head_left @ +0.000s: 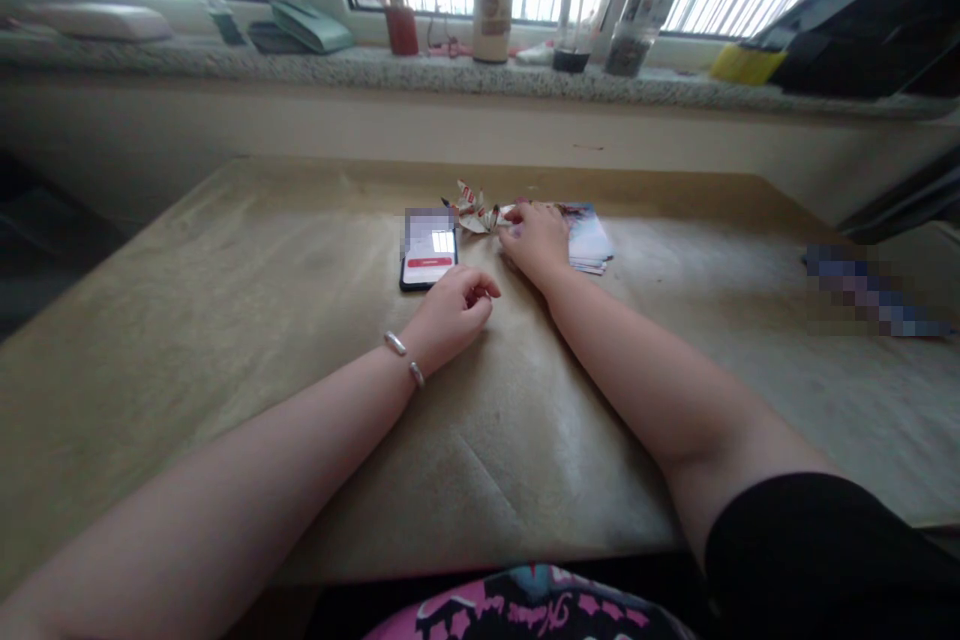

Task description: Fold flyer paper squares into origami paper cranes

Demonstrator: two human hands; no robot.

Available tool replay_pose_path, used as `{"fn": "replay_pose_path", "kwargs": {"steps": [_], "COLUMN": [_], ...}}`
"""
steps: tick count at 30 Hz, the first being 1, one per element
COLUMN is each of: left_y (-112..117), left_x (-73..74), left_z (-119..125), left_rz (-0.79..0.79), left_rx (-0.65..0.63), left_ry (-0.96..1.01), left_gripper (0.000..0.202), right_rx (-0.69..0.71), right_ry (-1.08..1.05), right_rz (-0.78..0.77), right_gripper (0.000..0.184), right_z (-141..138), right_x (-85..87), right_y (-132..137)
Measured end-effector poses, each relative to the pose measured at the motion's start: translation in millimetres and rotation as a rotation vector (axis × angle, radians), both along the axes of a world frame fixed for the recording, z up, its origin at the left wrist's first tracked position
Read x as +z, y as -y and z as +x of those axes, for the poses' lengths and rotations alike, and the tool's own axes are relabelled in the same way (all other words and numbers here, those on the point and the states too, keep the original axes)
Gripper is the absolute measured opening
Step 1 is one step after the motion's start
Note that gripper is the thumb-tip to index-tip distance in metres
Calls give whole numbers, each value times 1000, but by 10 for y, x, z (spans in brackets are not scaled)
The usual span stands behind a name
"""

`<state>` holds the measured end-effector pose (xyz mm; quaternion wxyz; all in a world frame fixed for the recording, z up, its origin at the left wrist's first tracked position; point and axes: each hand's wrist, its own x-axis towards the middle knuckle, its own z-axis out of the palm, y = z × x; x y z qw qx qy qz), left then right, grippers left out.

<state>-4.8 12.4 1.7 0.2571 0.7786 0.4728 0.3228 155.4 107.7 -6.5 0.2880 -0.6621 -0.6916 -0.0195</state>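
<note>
My right hand (538, 238) is at the far middle of the table, its fingers closed at the right end of a crumpled white wrapper (472, 212) with red print. Under and beside that hand lies a small stack of glossy picture cards (590, 232), partly covered by it. My left hand (456, 308) rests nearer to me with its fingers curled in and nothing visible in them. Just beyond it lies a phone (430, 250), screen lit, showing a red button. A silver open bangle (395, 344) circles my left wrist.
The table (480, 460) has a brown, creased covering. At the right edge lies a blurred-out flat item (870, 290). Along the stone windowsill (450, 72) stand a red bottle (401, 25), a tall cream cylinder (493, 0), a clear jar (637, 25) and a green pouch (311, 25).
</note>
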Motion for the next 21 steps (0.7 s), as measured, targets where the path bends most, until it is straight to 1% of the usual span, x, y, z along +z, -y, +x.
{"fn": "replay_pose_path", "kwargs": {"steps": [4,8,11,14,17,19,21], "left_y": [-1,-5,-4,2,8,7,4], "left_x": [10,28,28,25,29,28,21], "left_z": [5,12,12,13,18,18,15], "left_rz": [-1,0,-3,-4,-9,-9,-4], "left_rx": [4,3,2,-6,-13,-16,-21], "left_ry": [-4,-14,-25,-26,-28,-29,-29], "left_gripper": [15,16,16,17,17,17,17], "right_rx": [79,156,199,203,198,216,252], "right_ry": [40,100,153,184,218,274,346], "right_rz": [24,0,-5,-16,-69,-112,-111], "right_gripper": [31,34,37,43,46,42,36], "right_z": [275,589,733,763,734,716,706], "right_x": [-36,-75,-99,-104,-76,-43,-8], "right_y": [138,262,314,318,294,286,294]}}
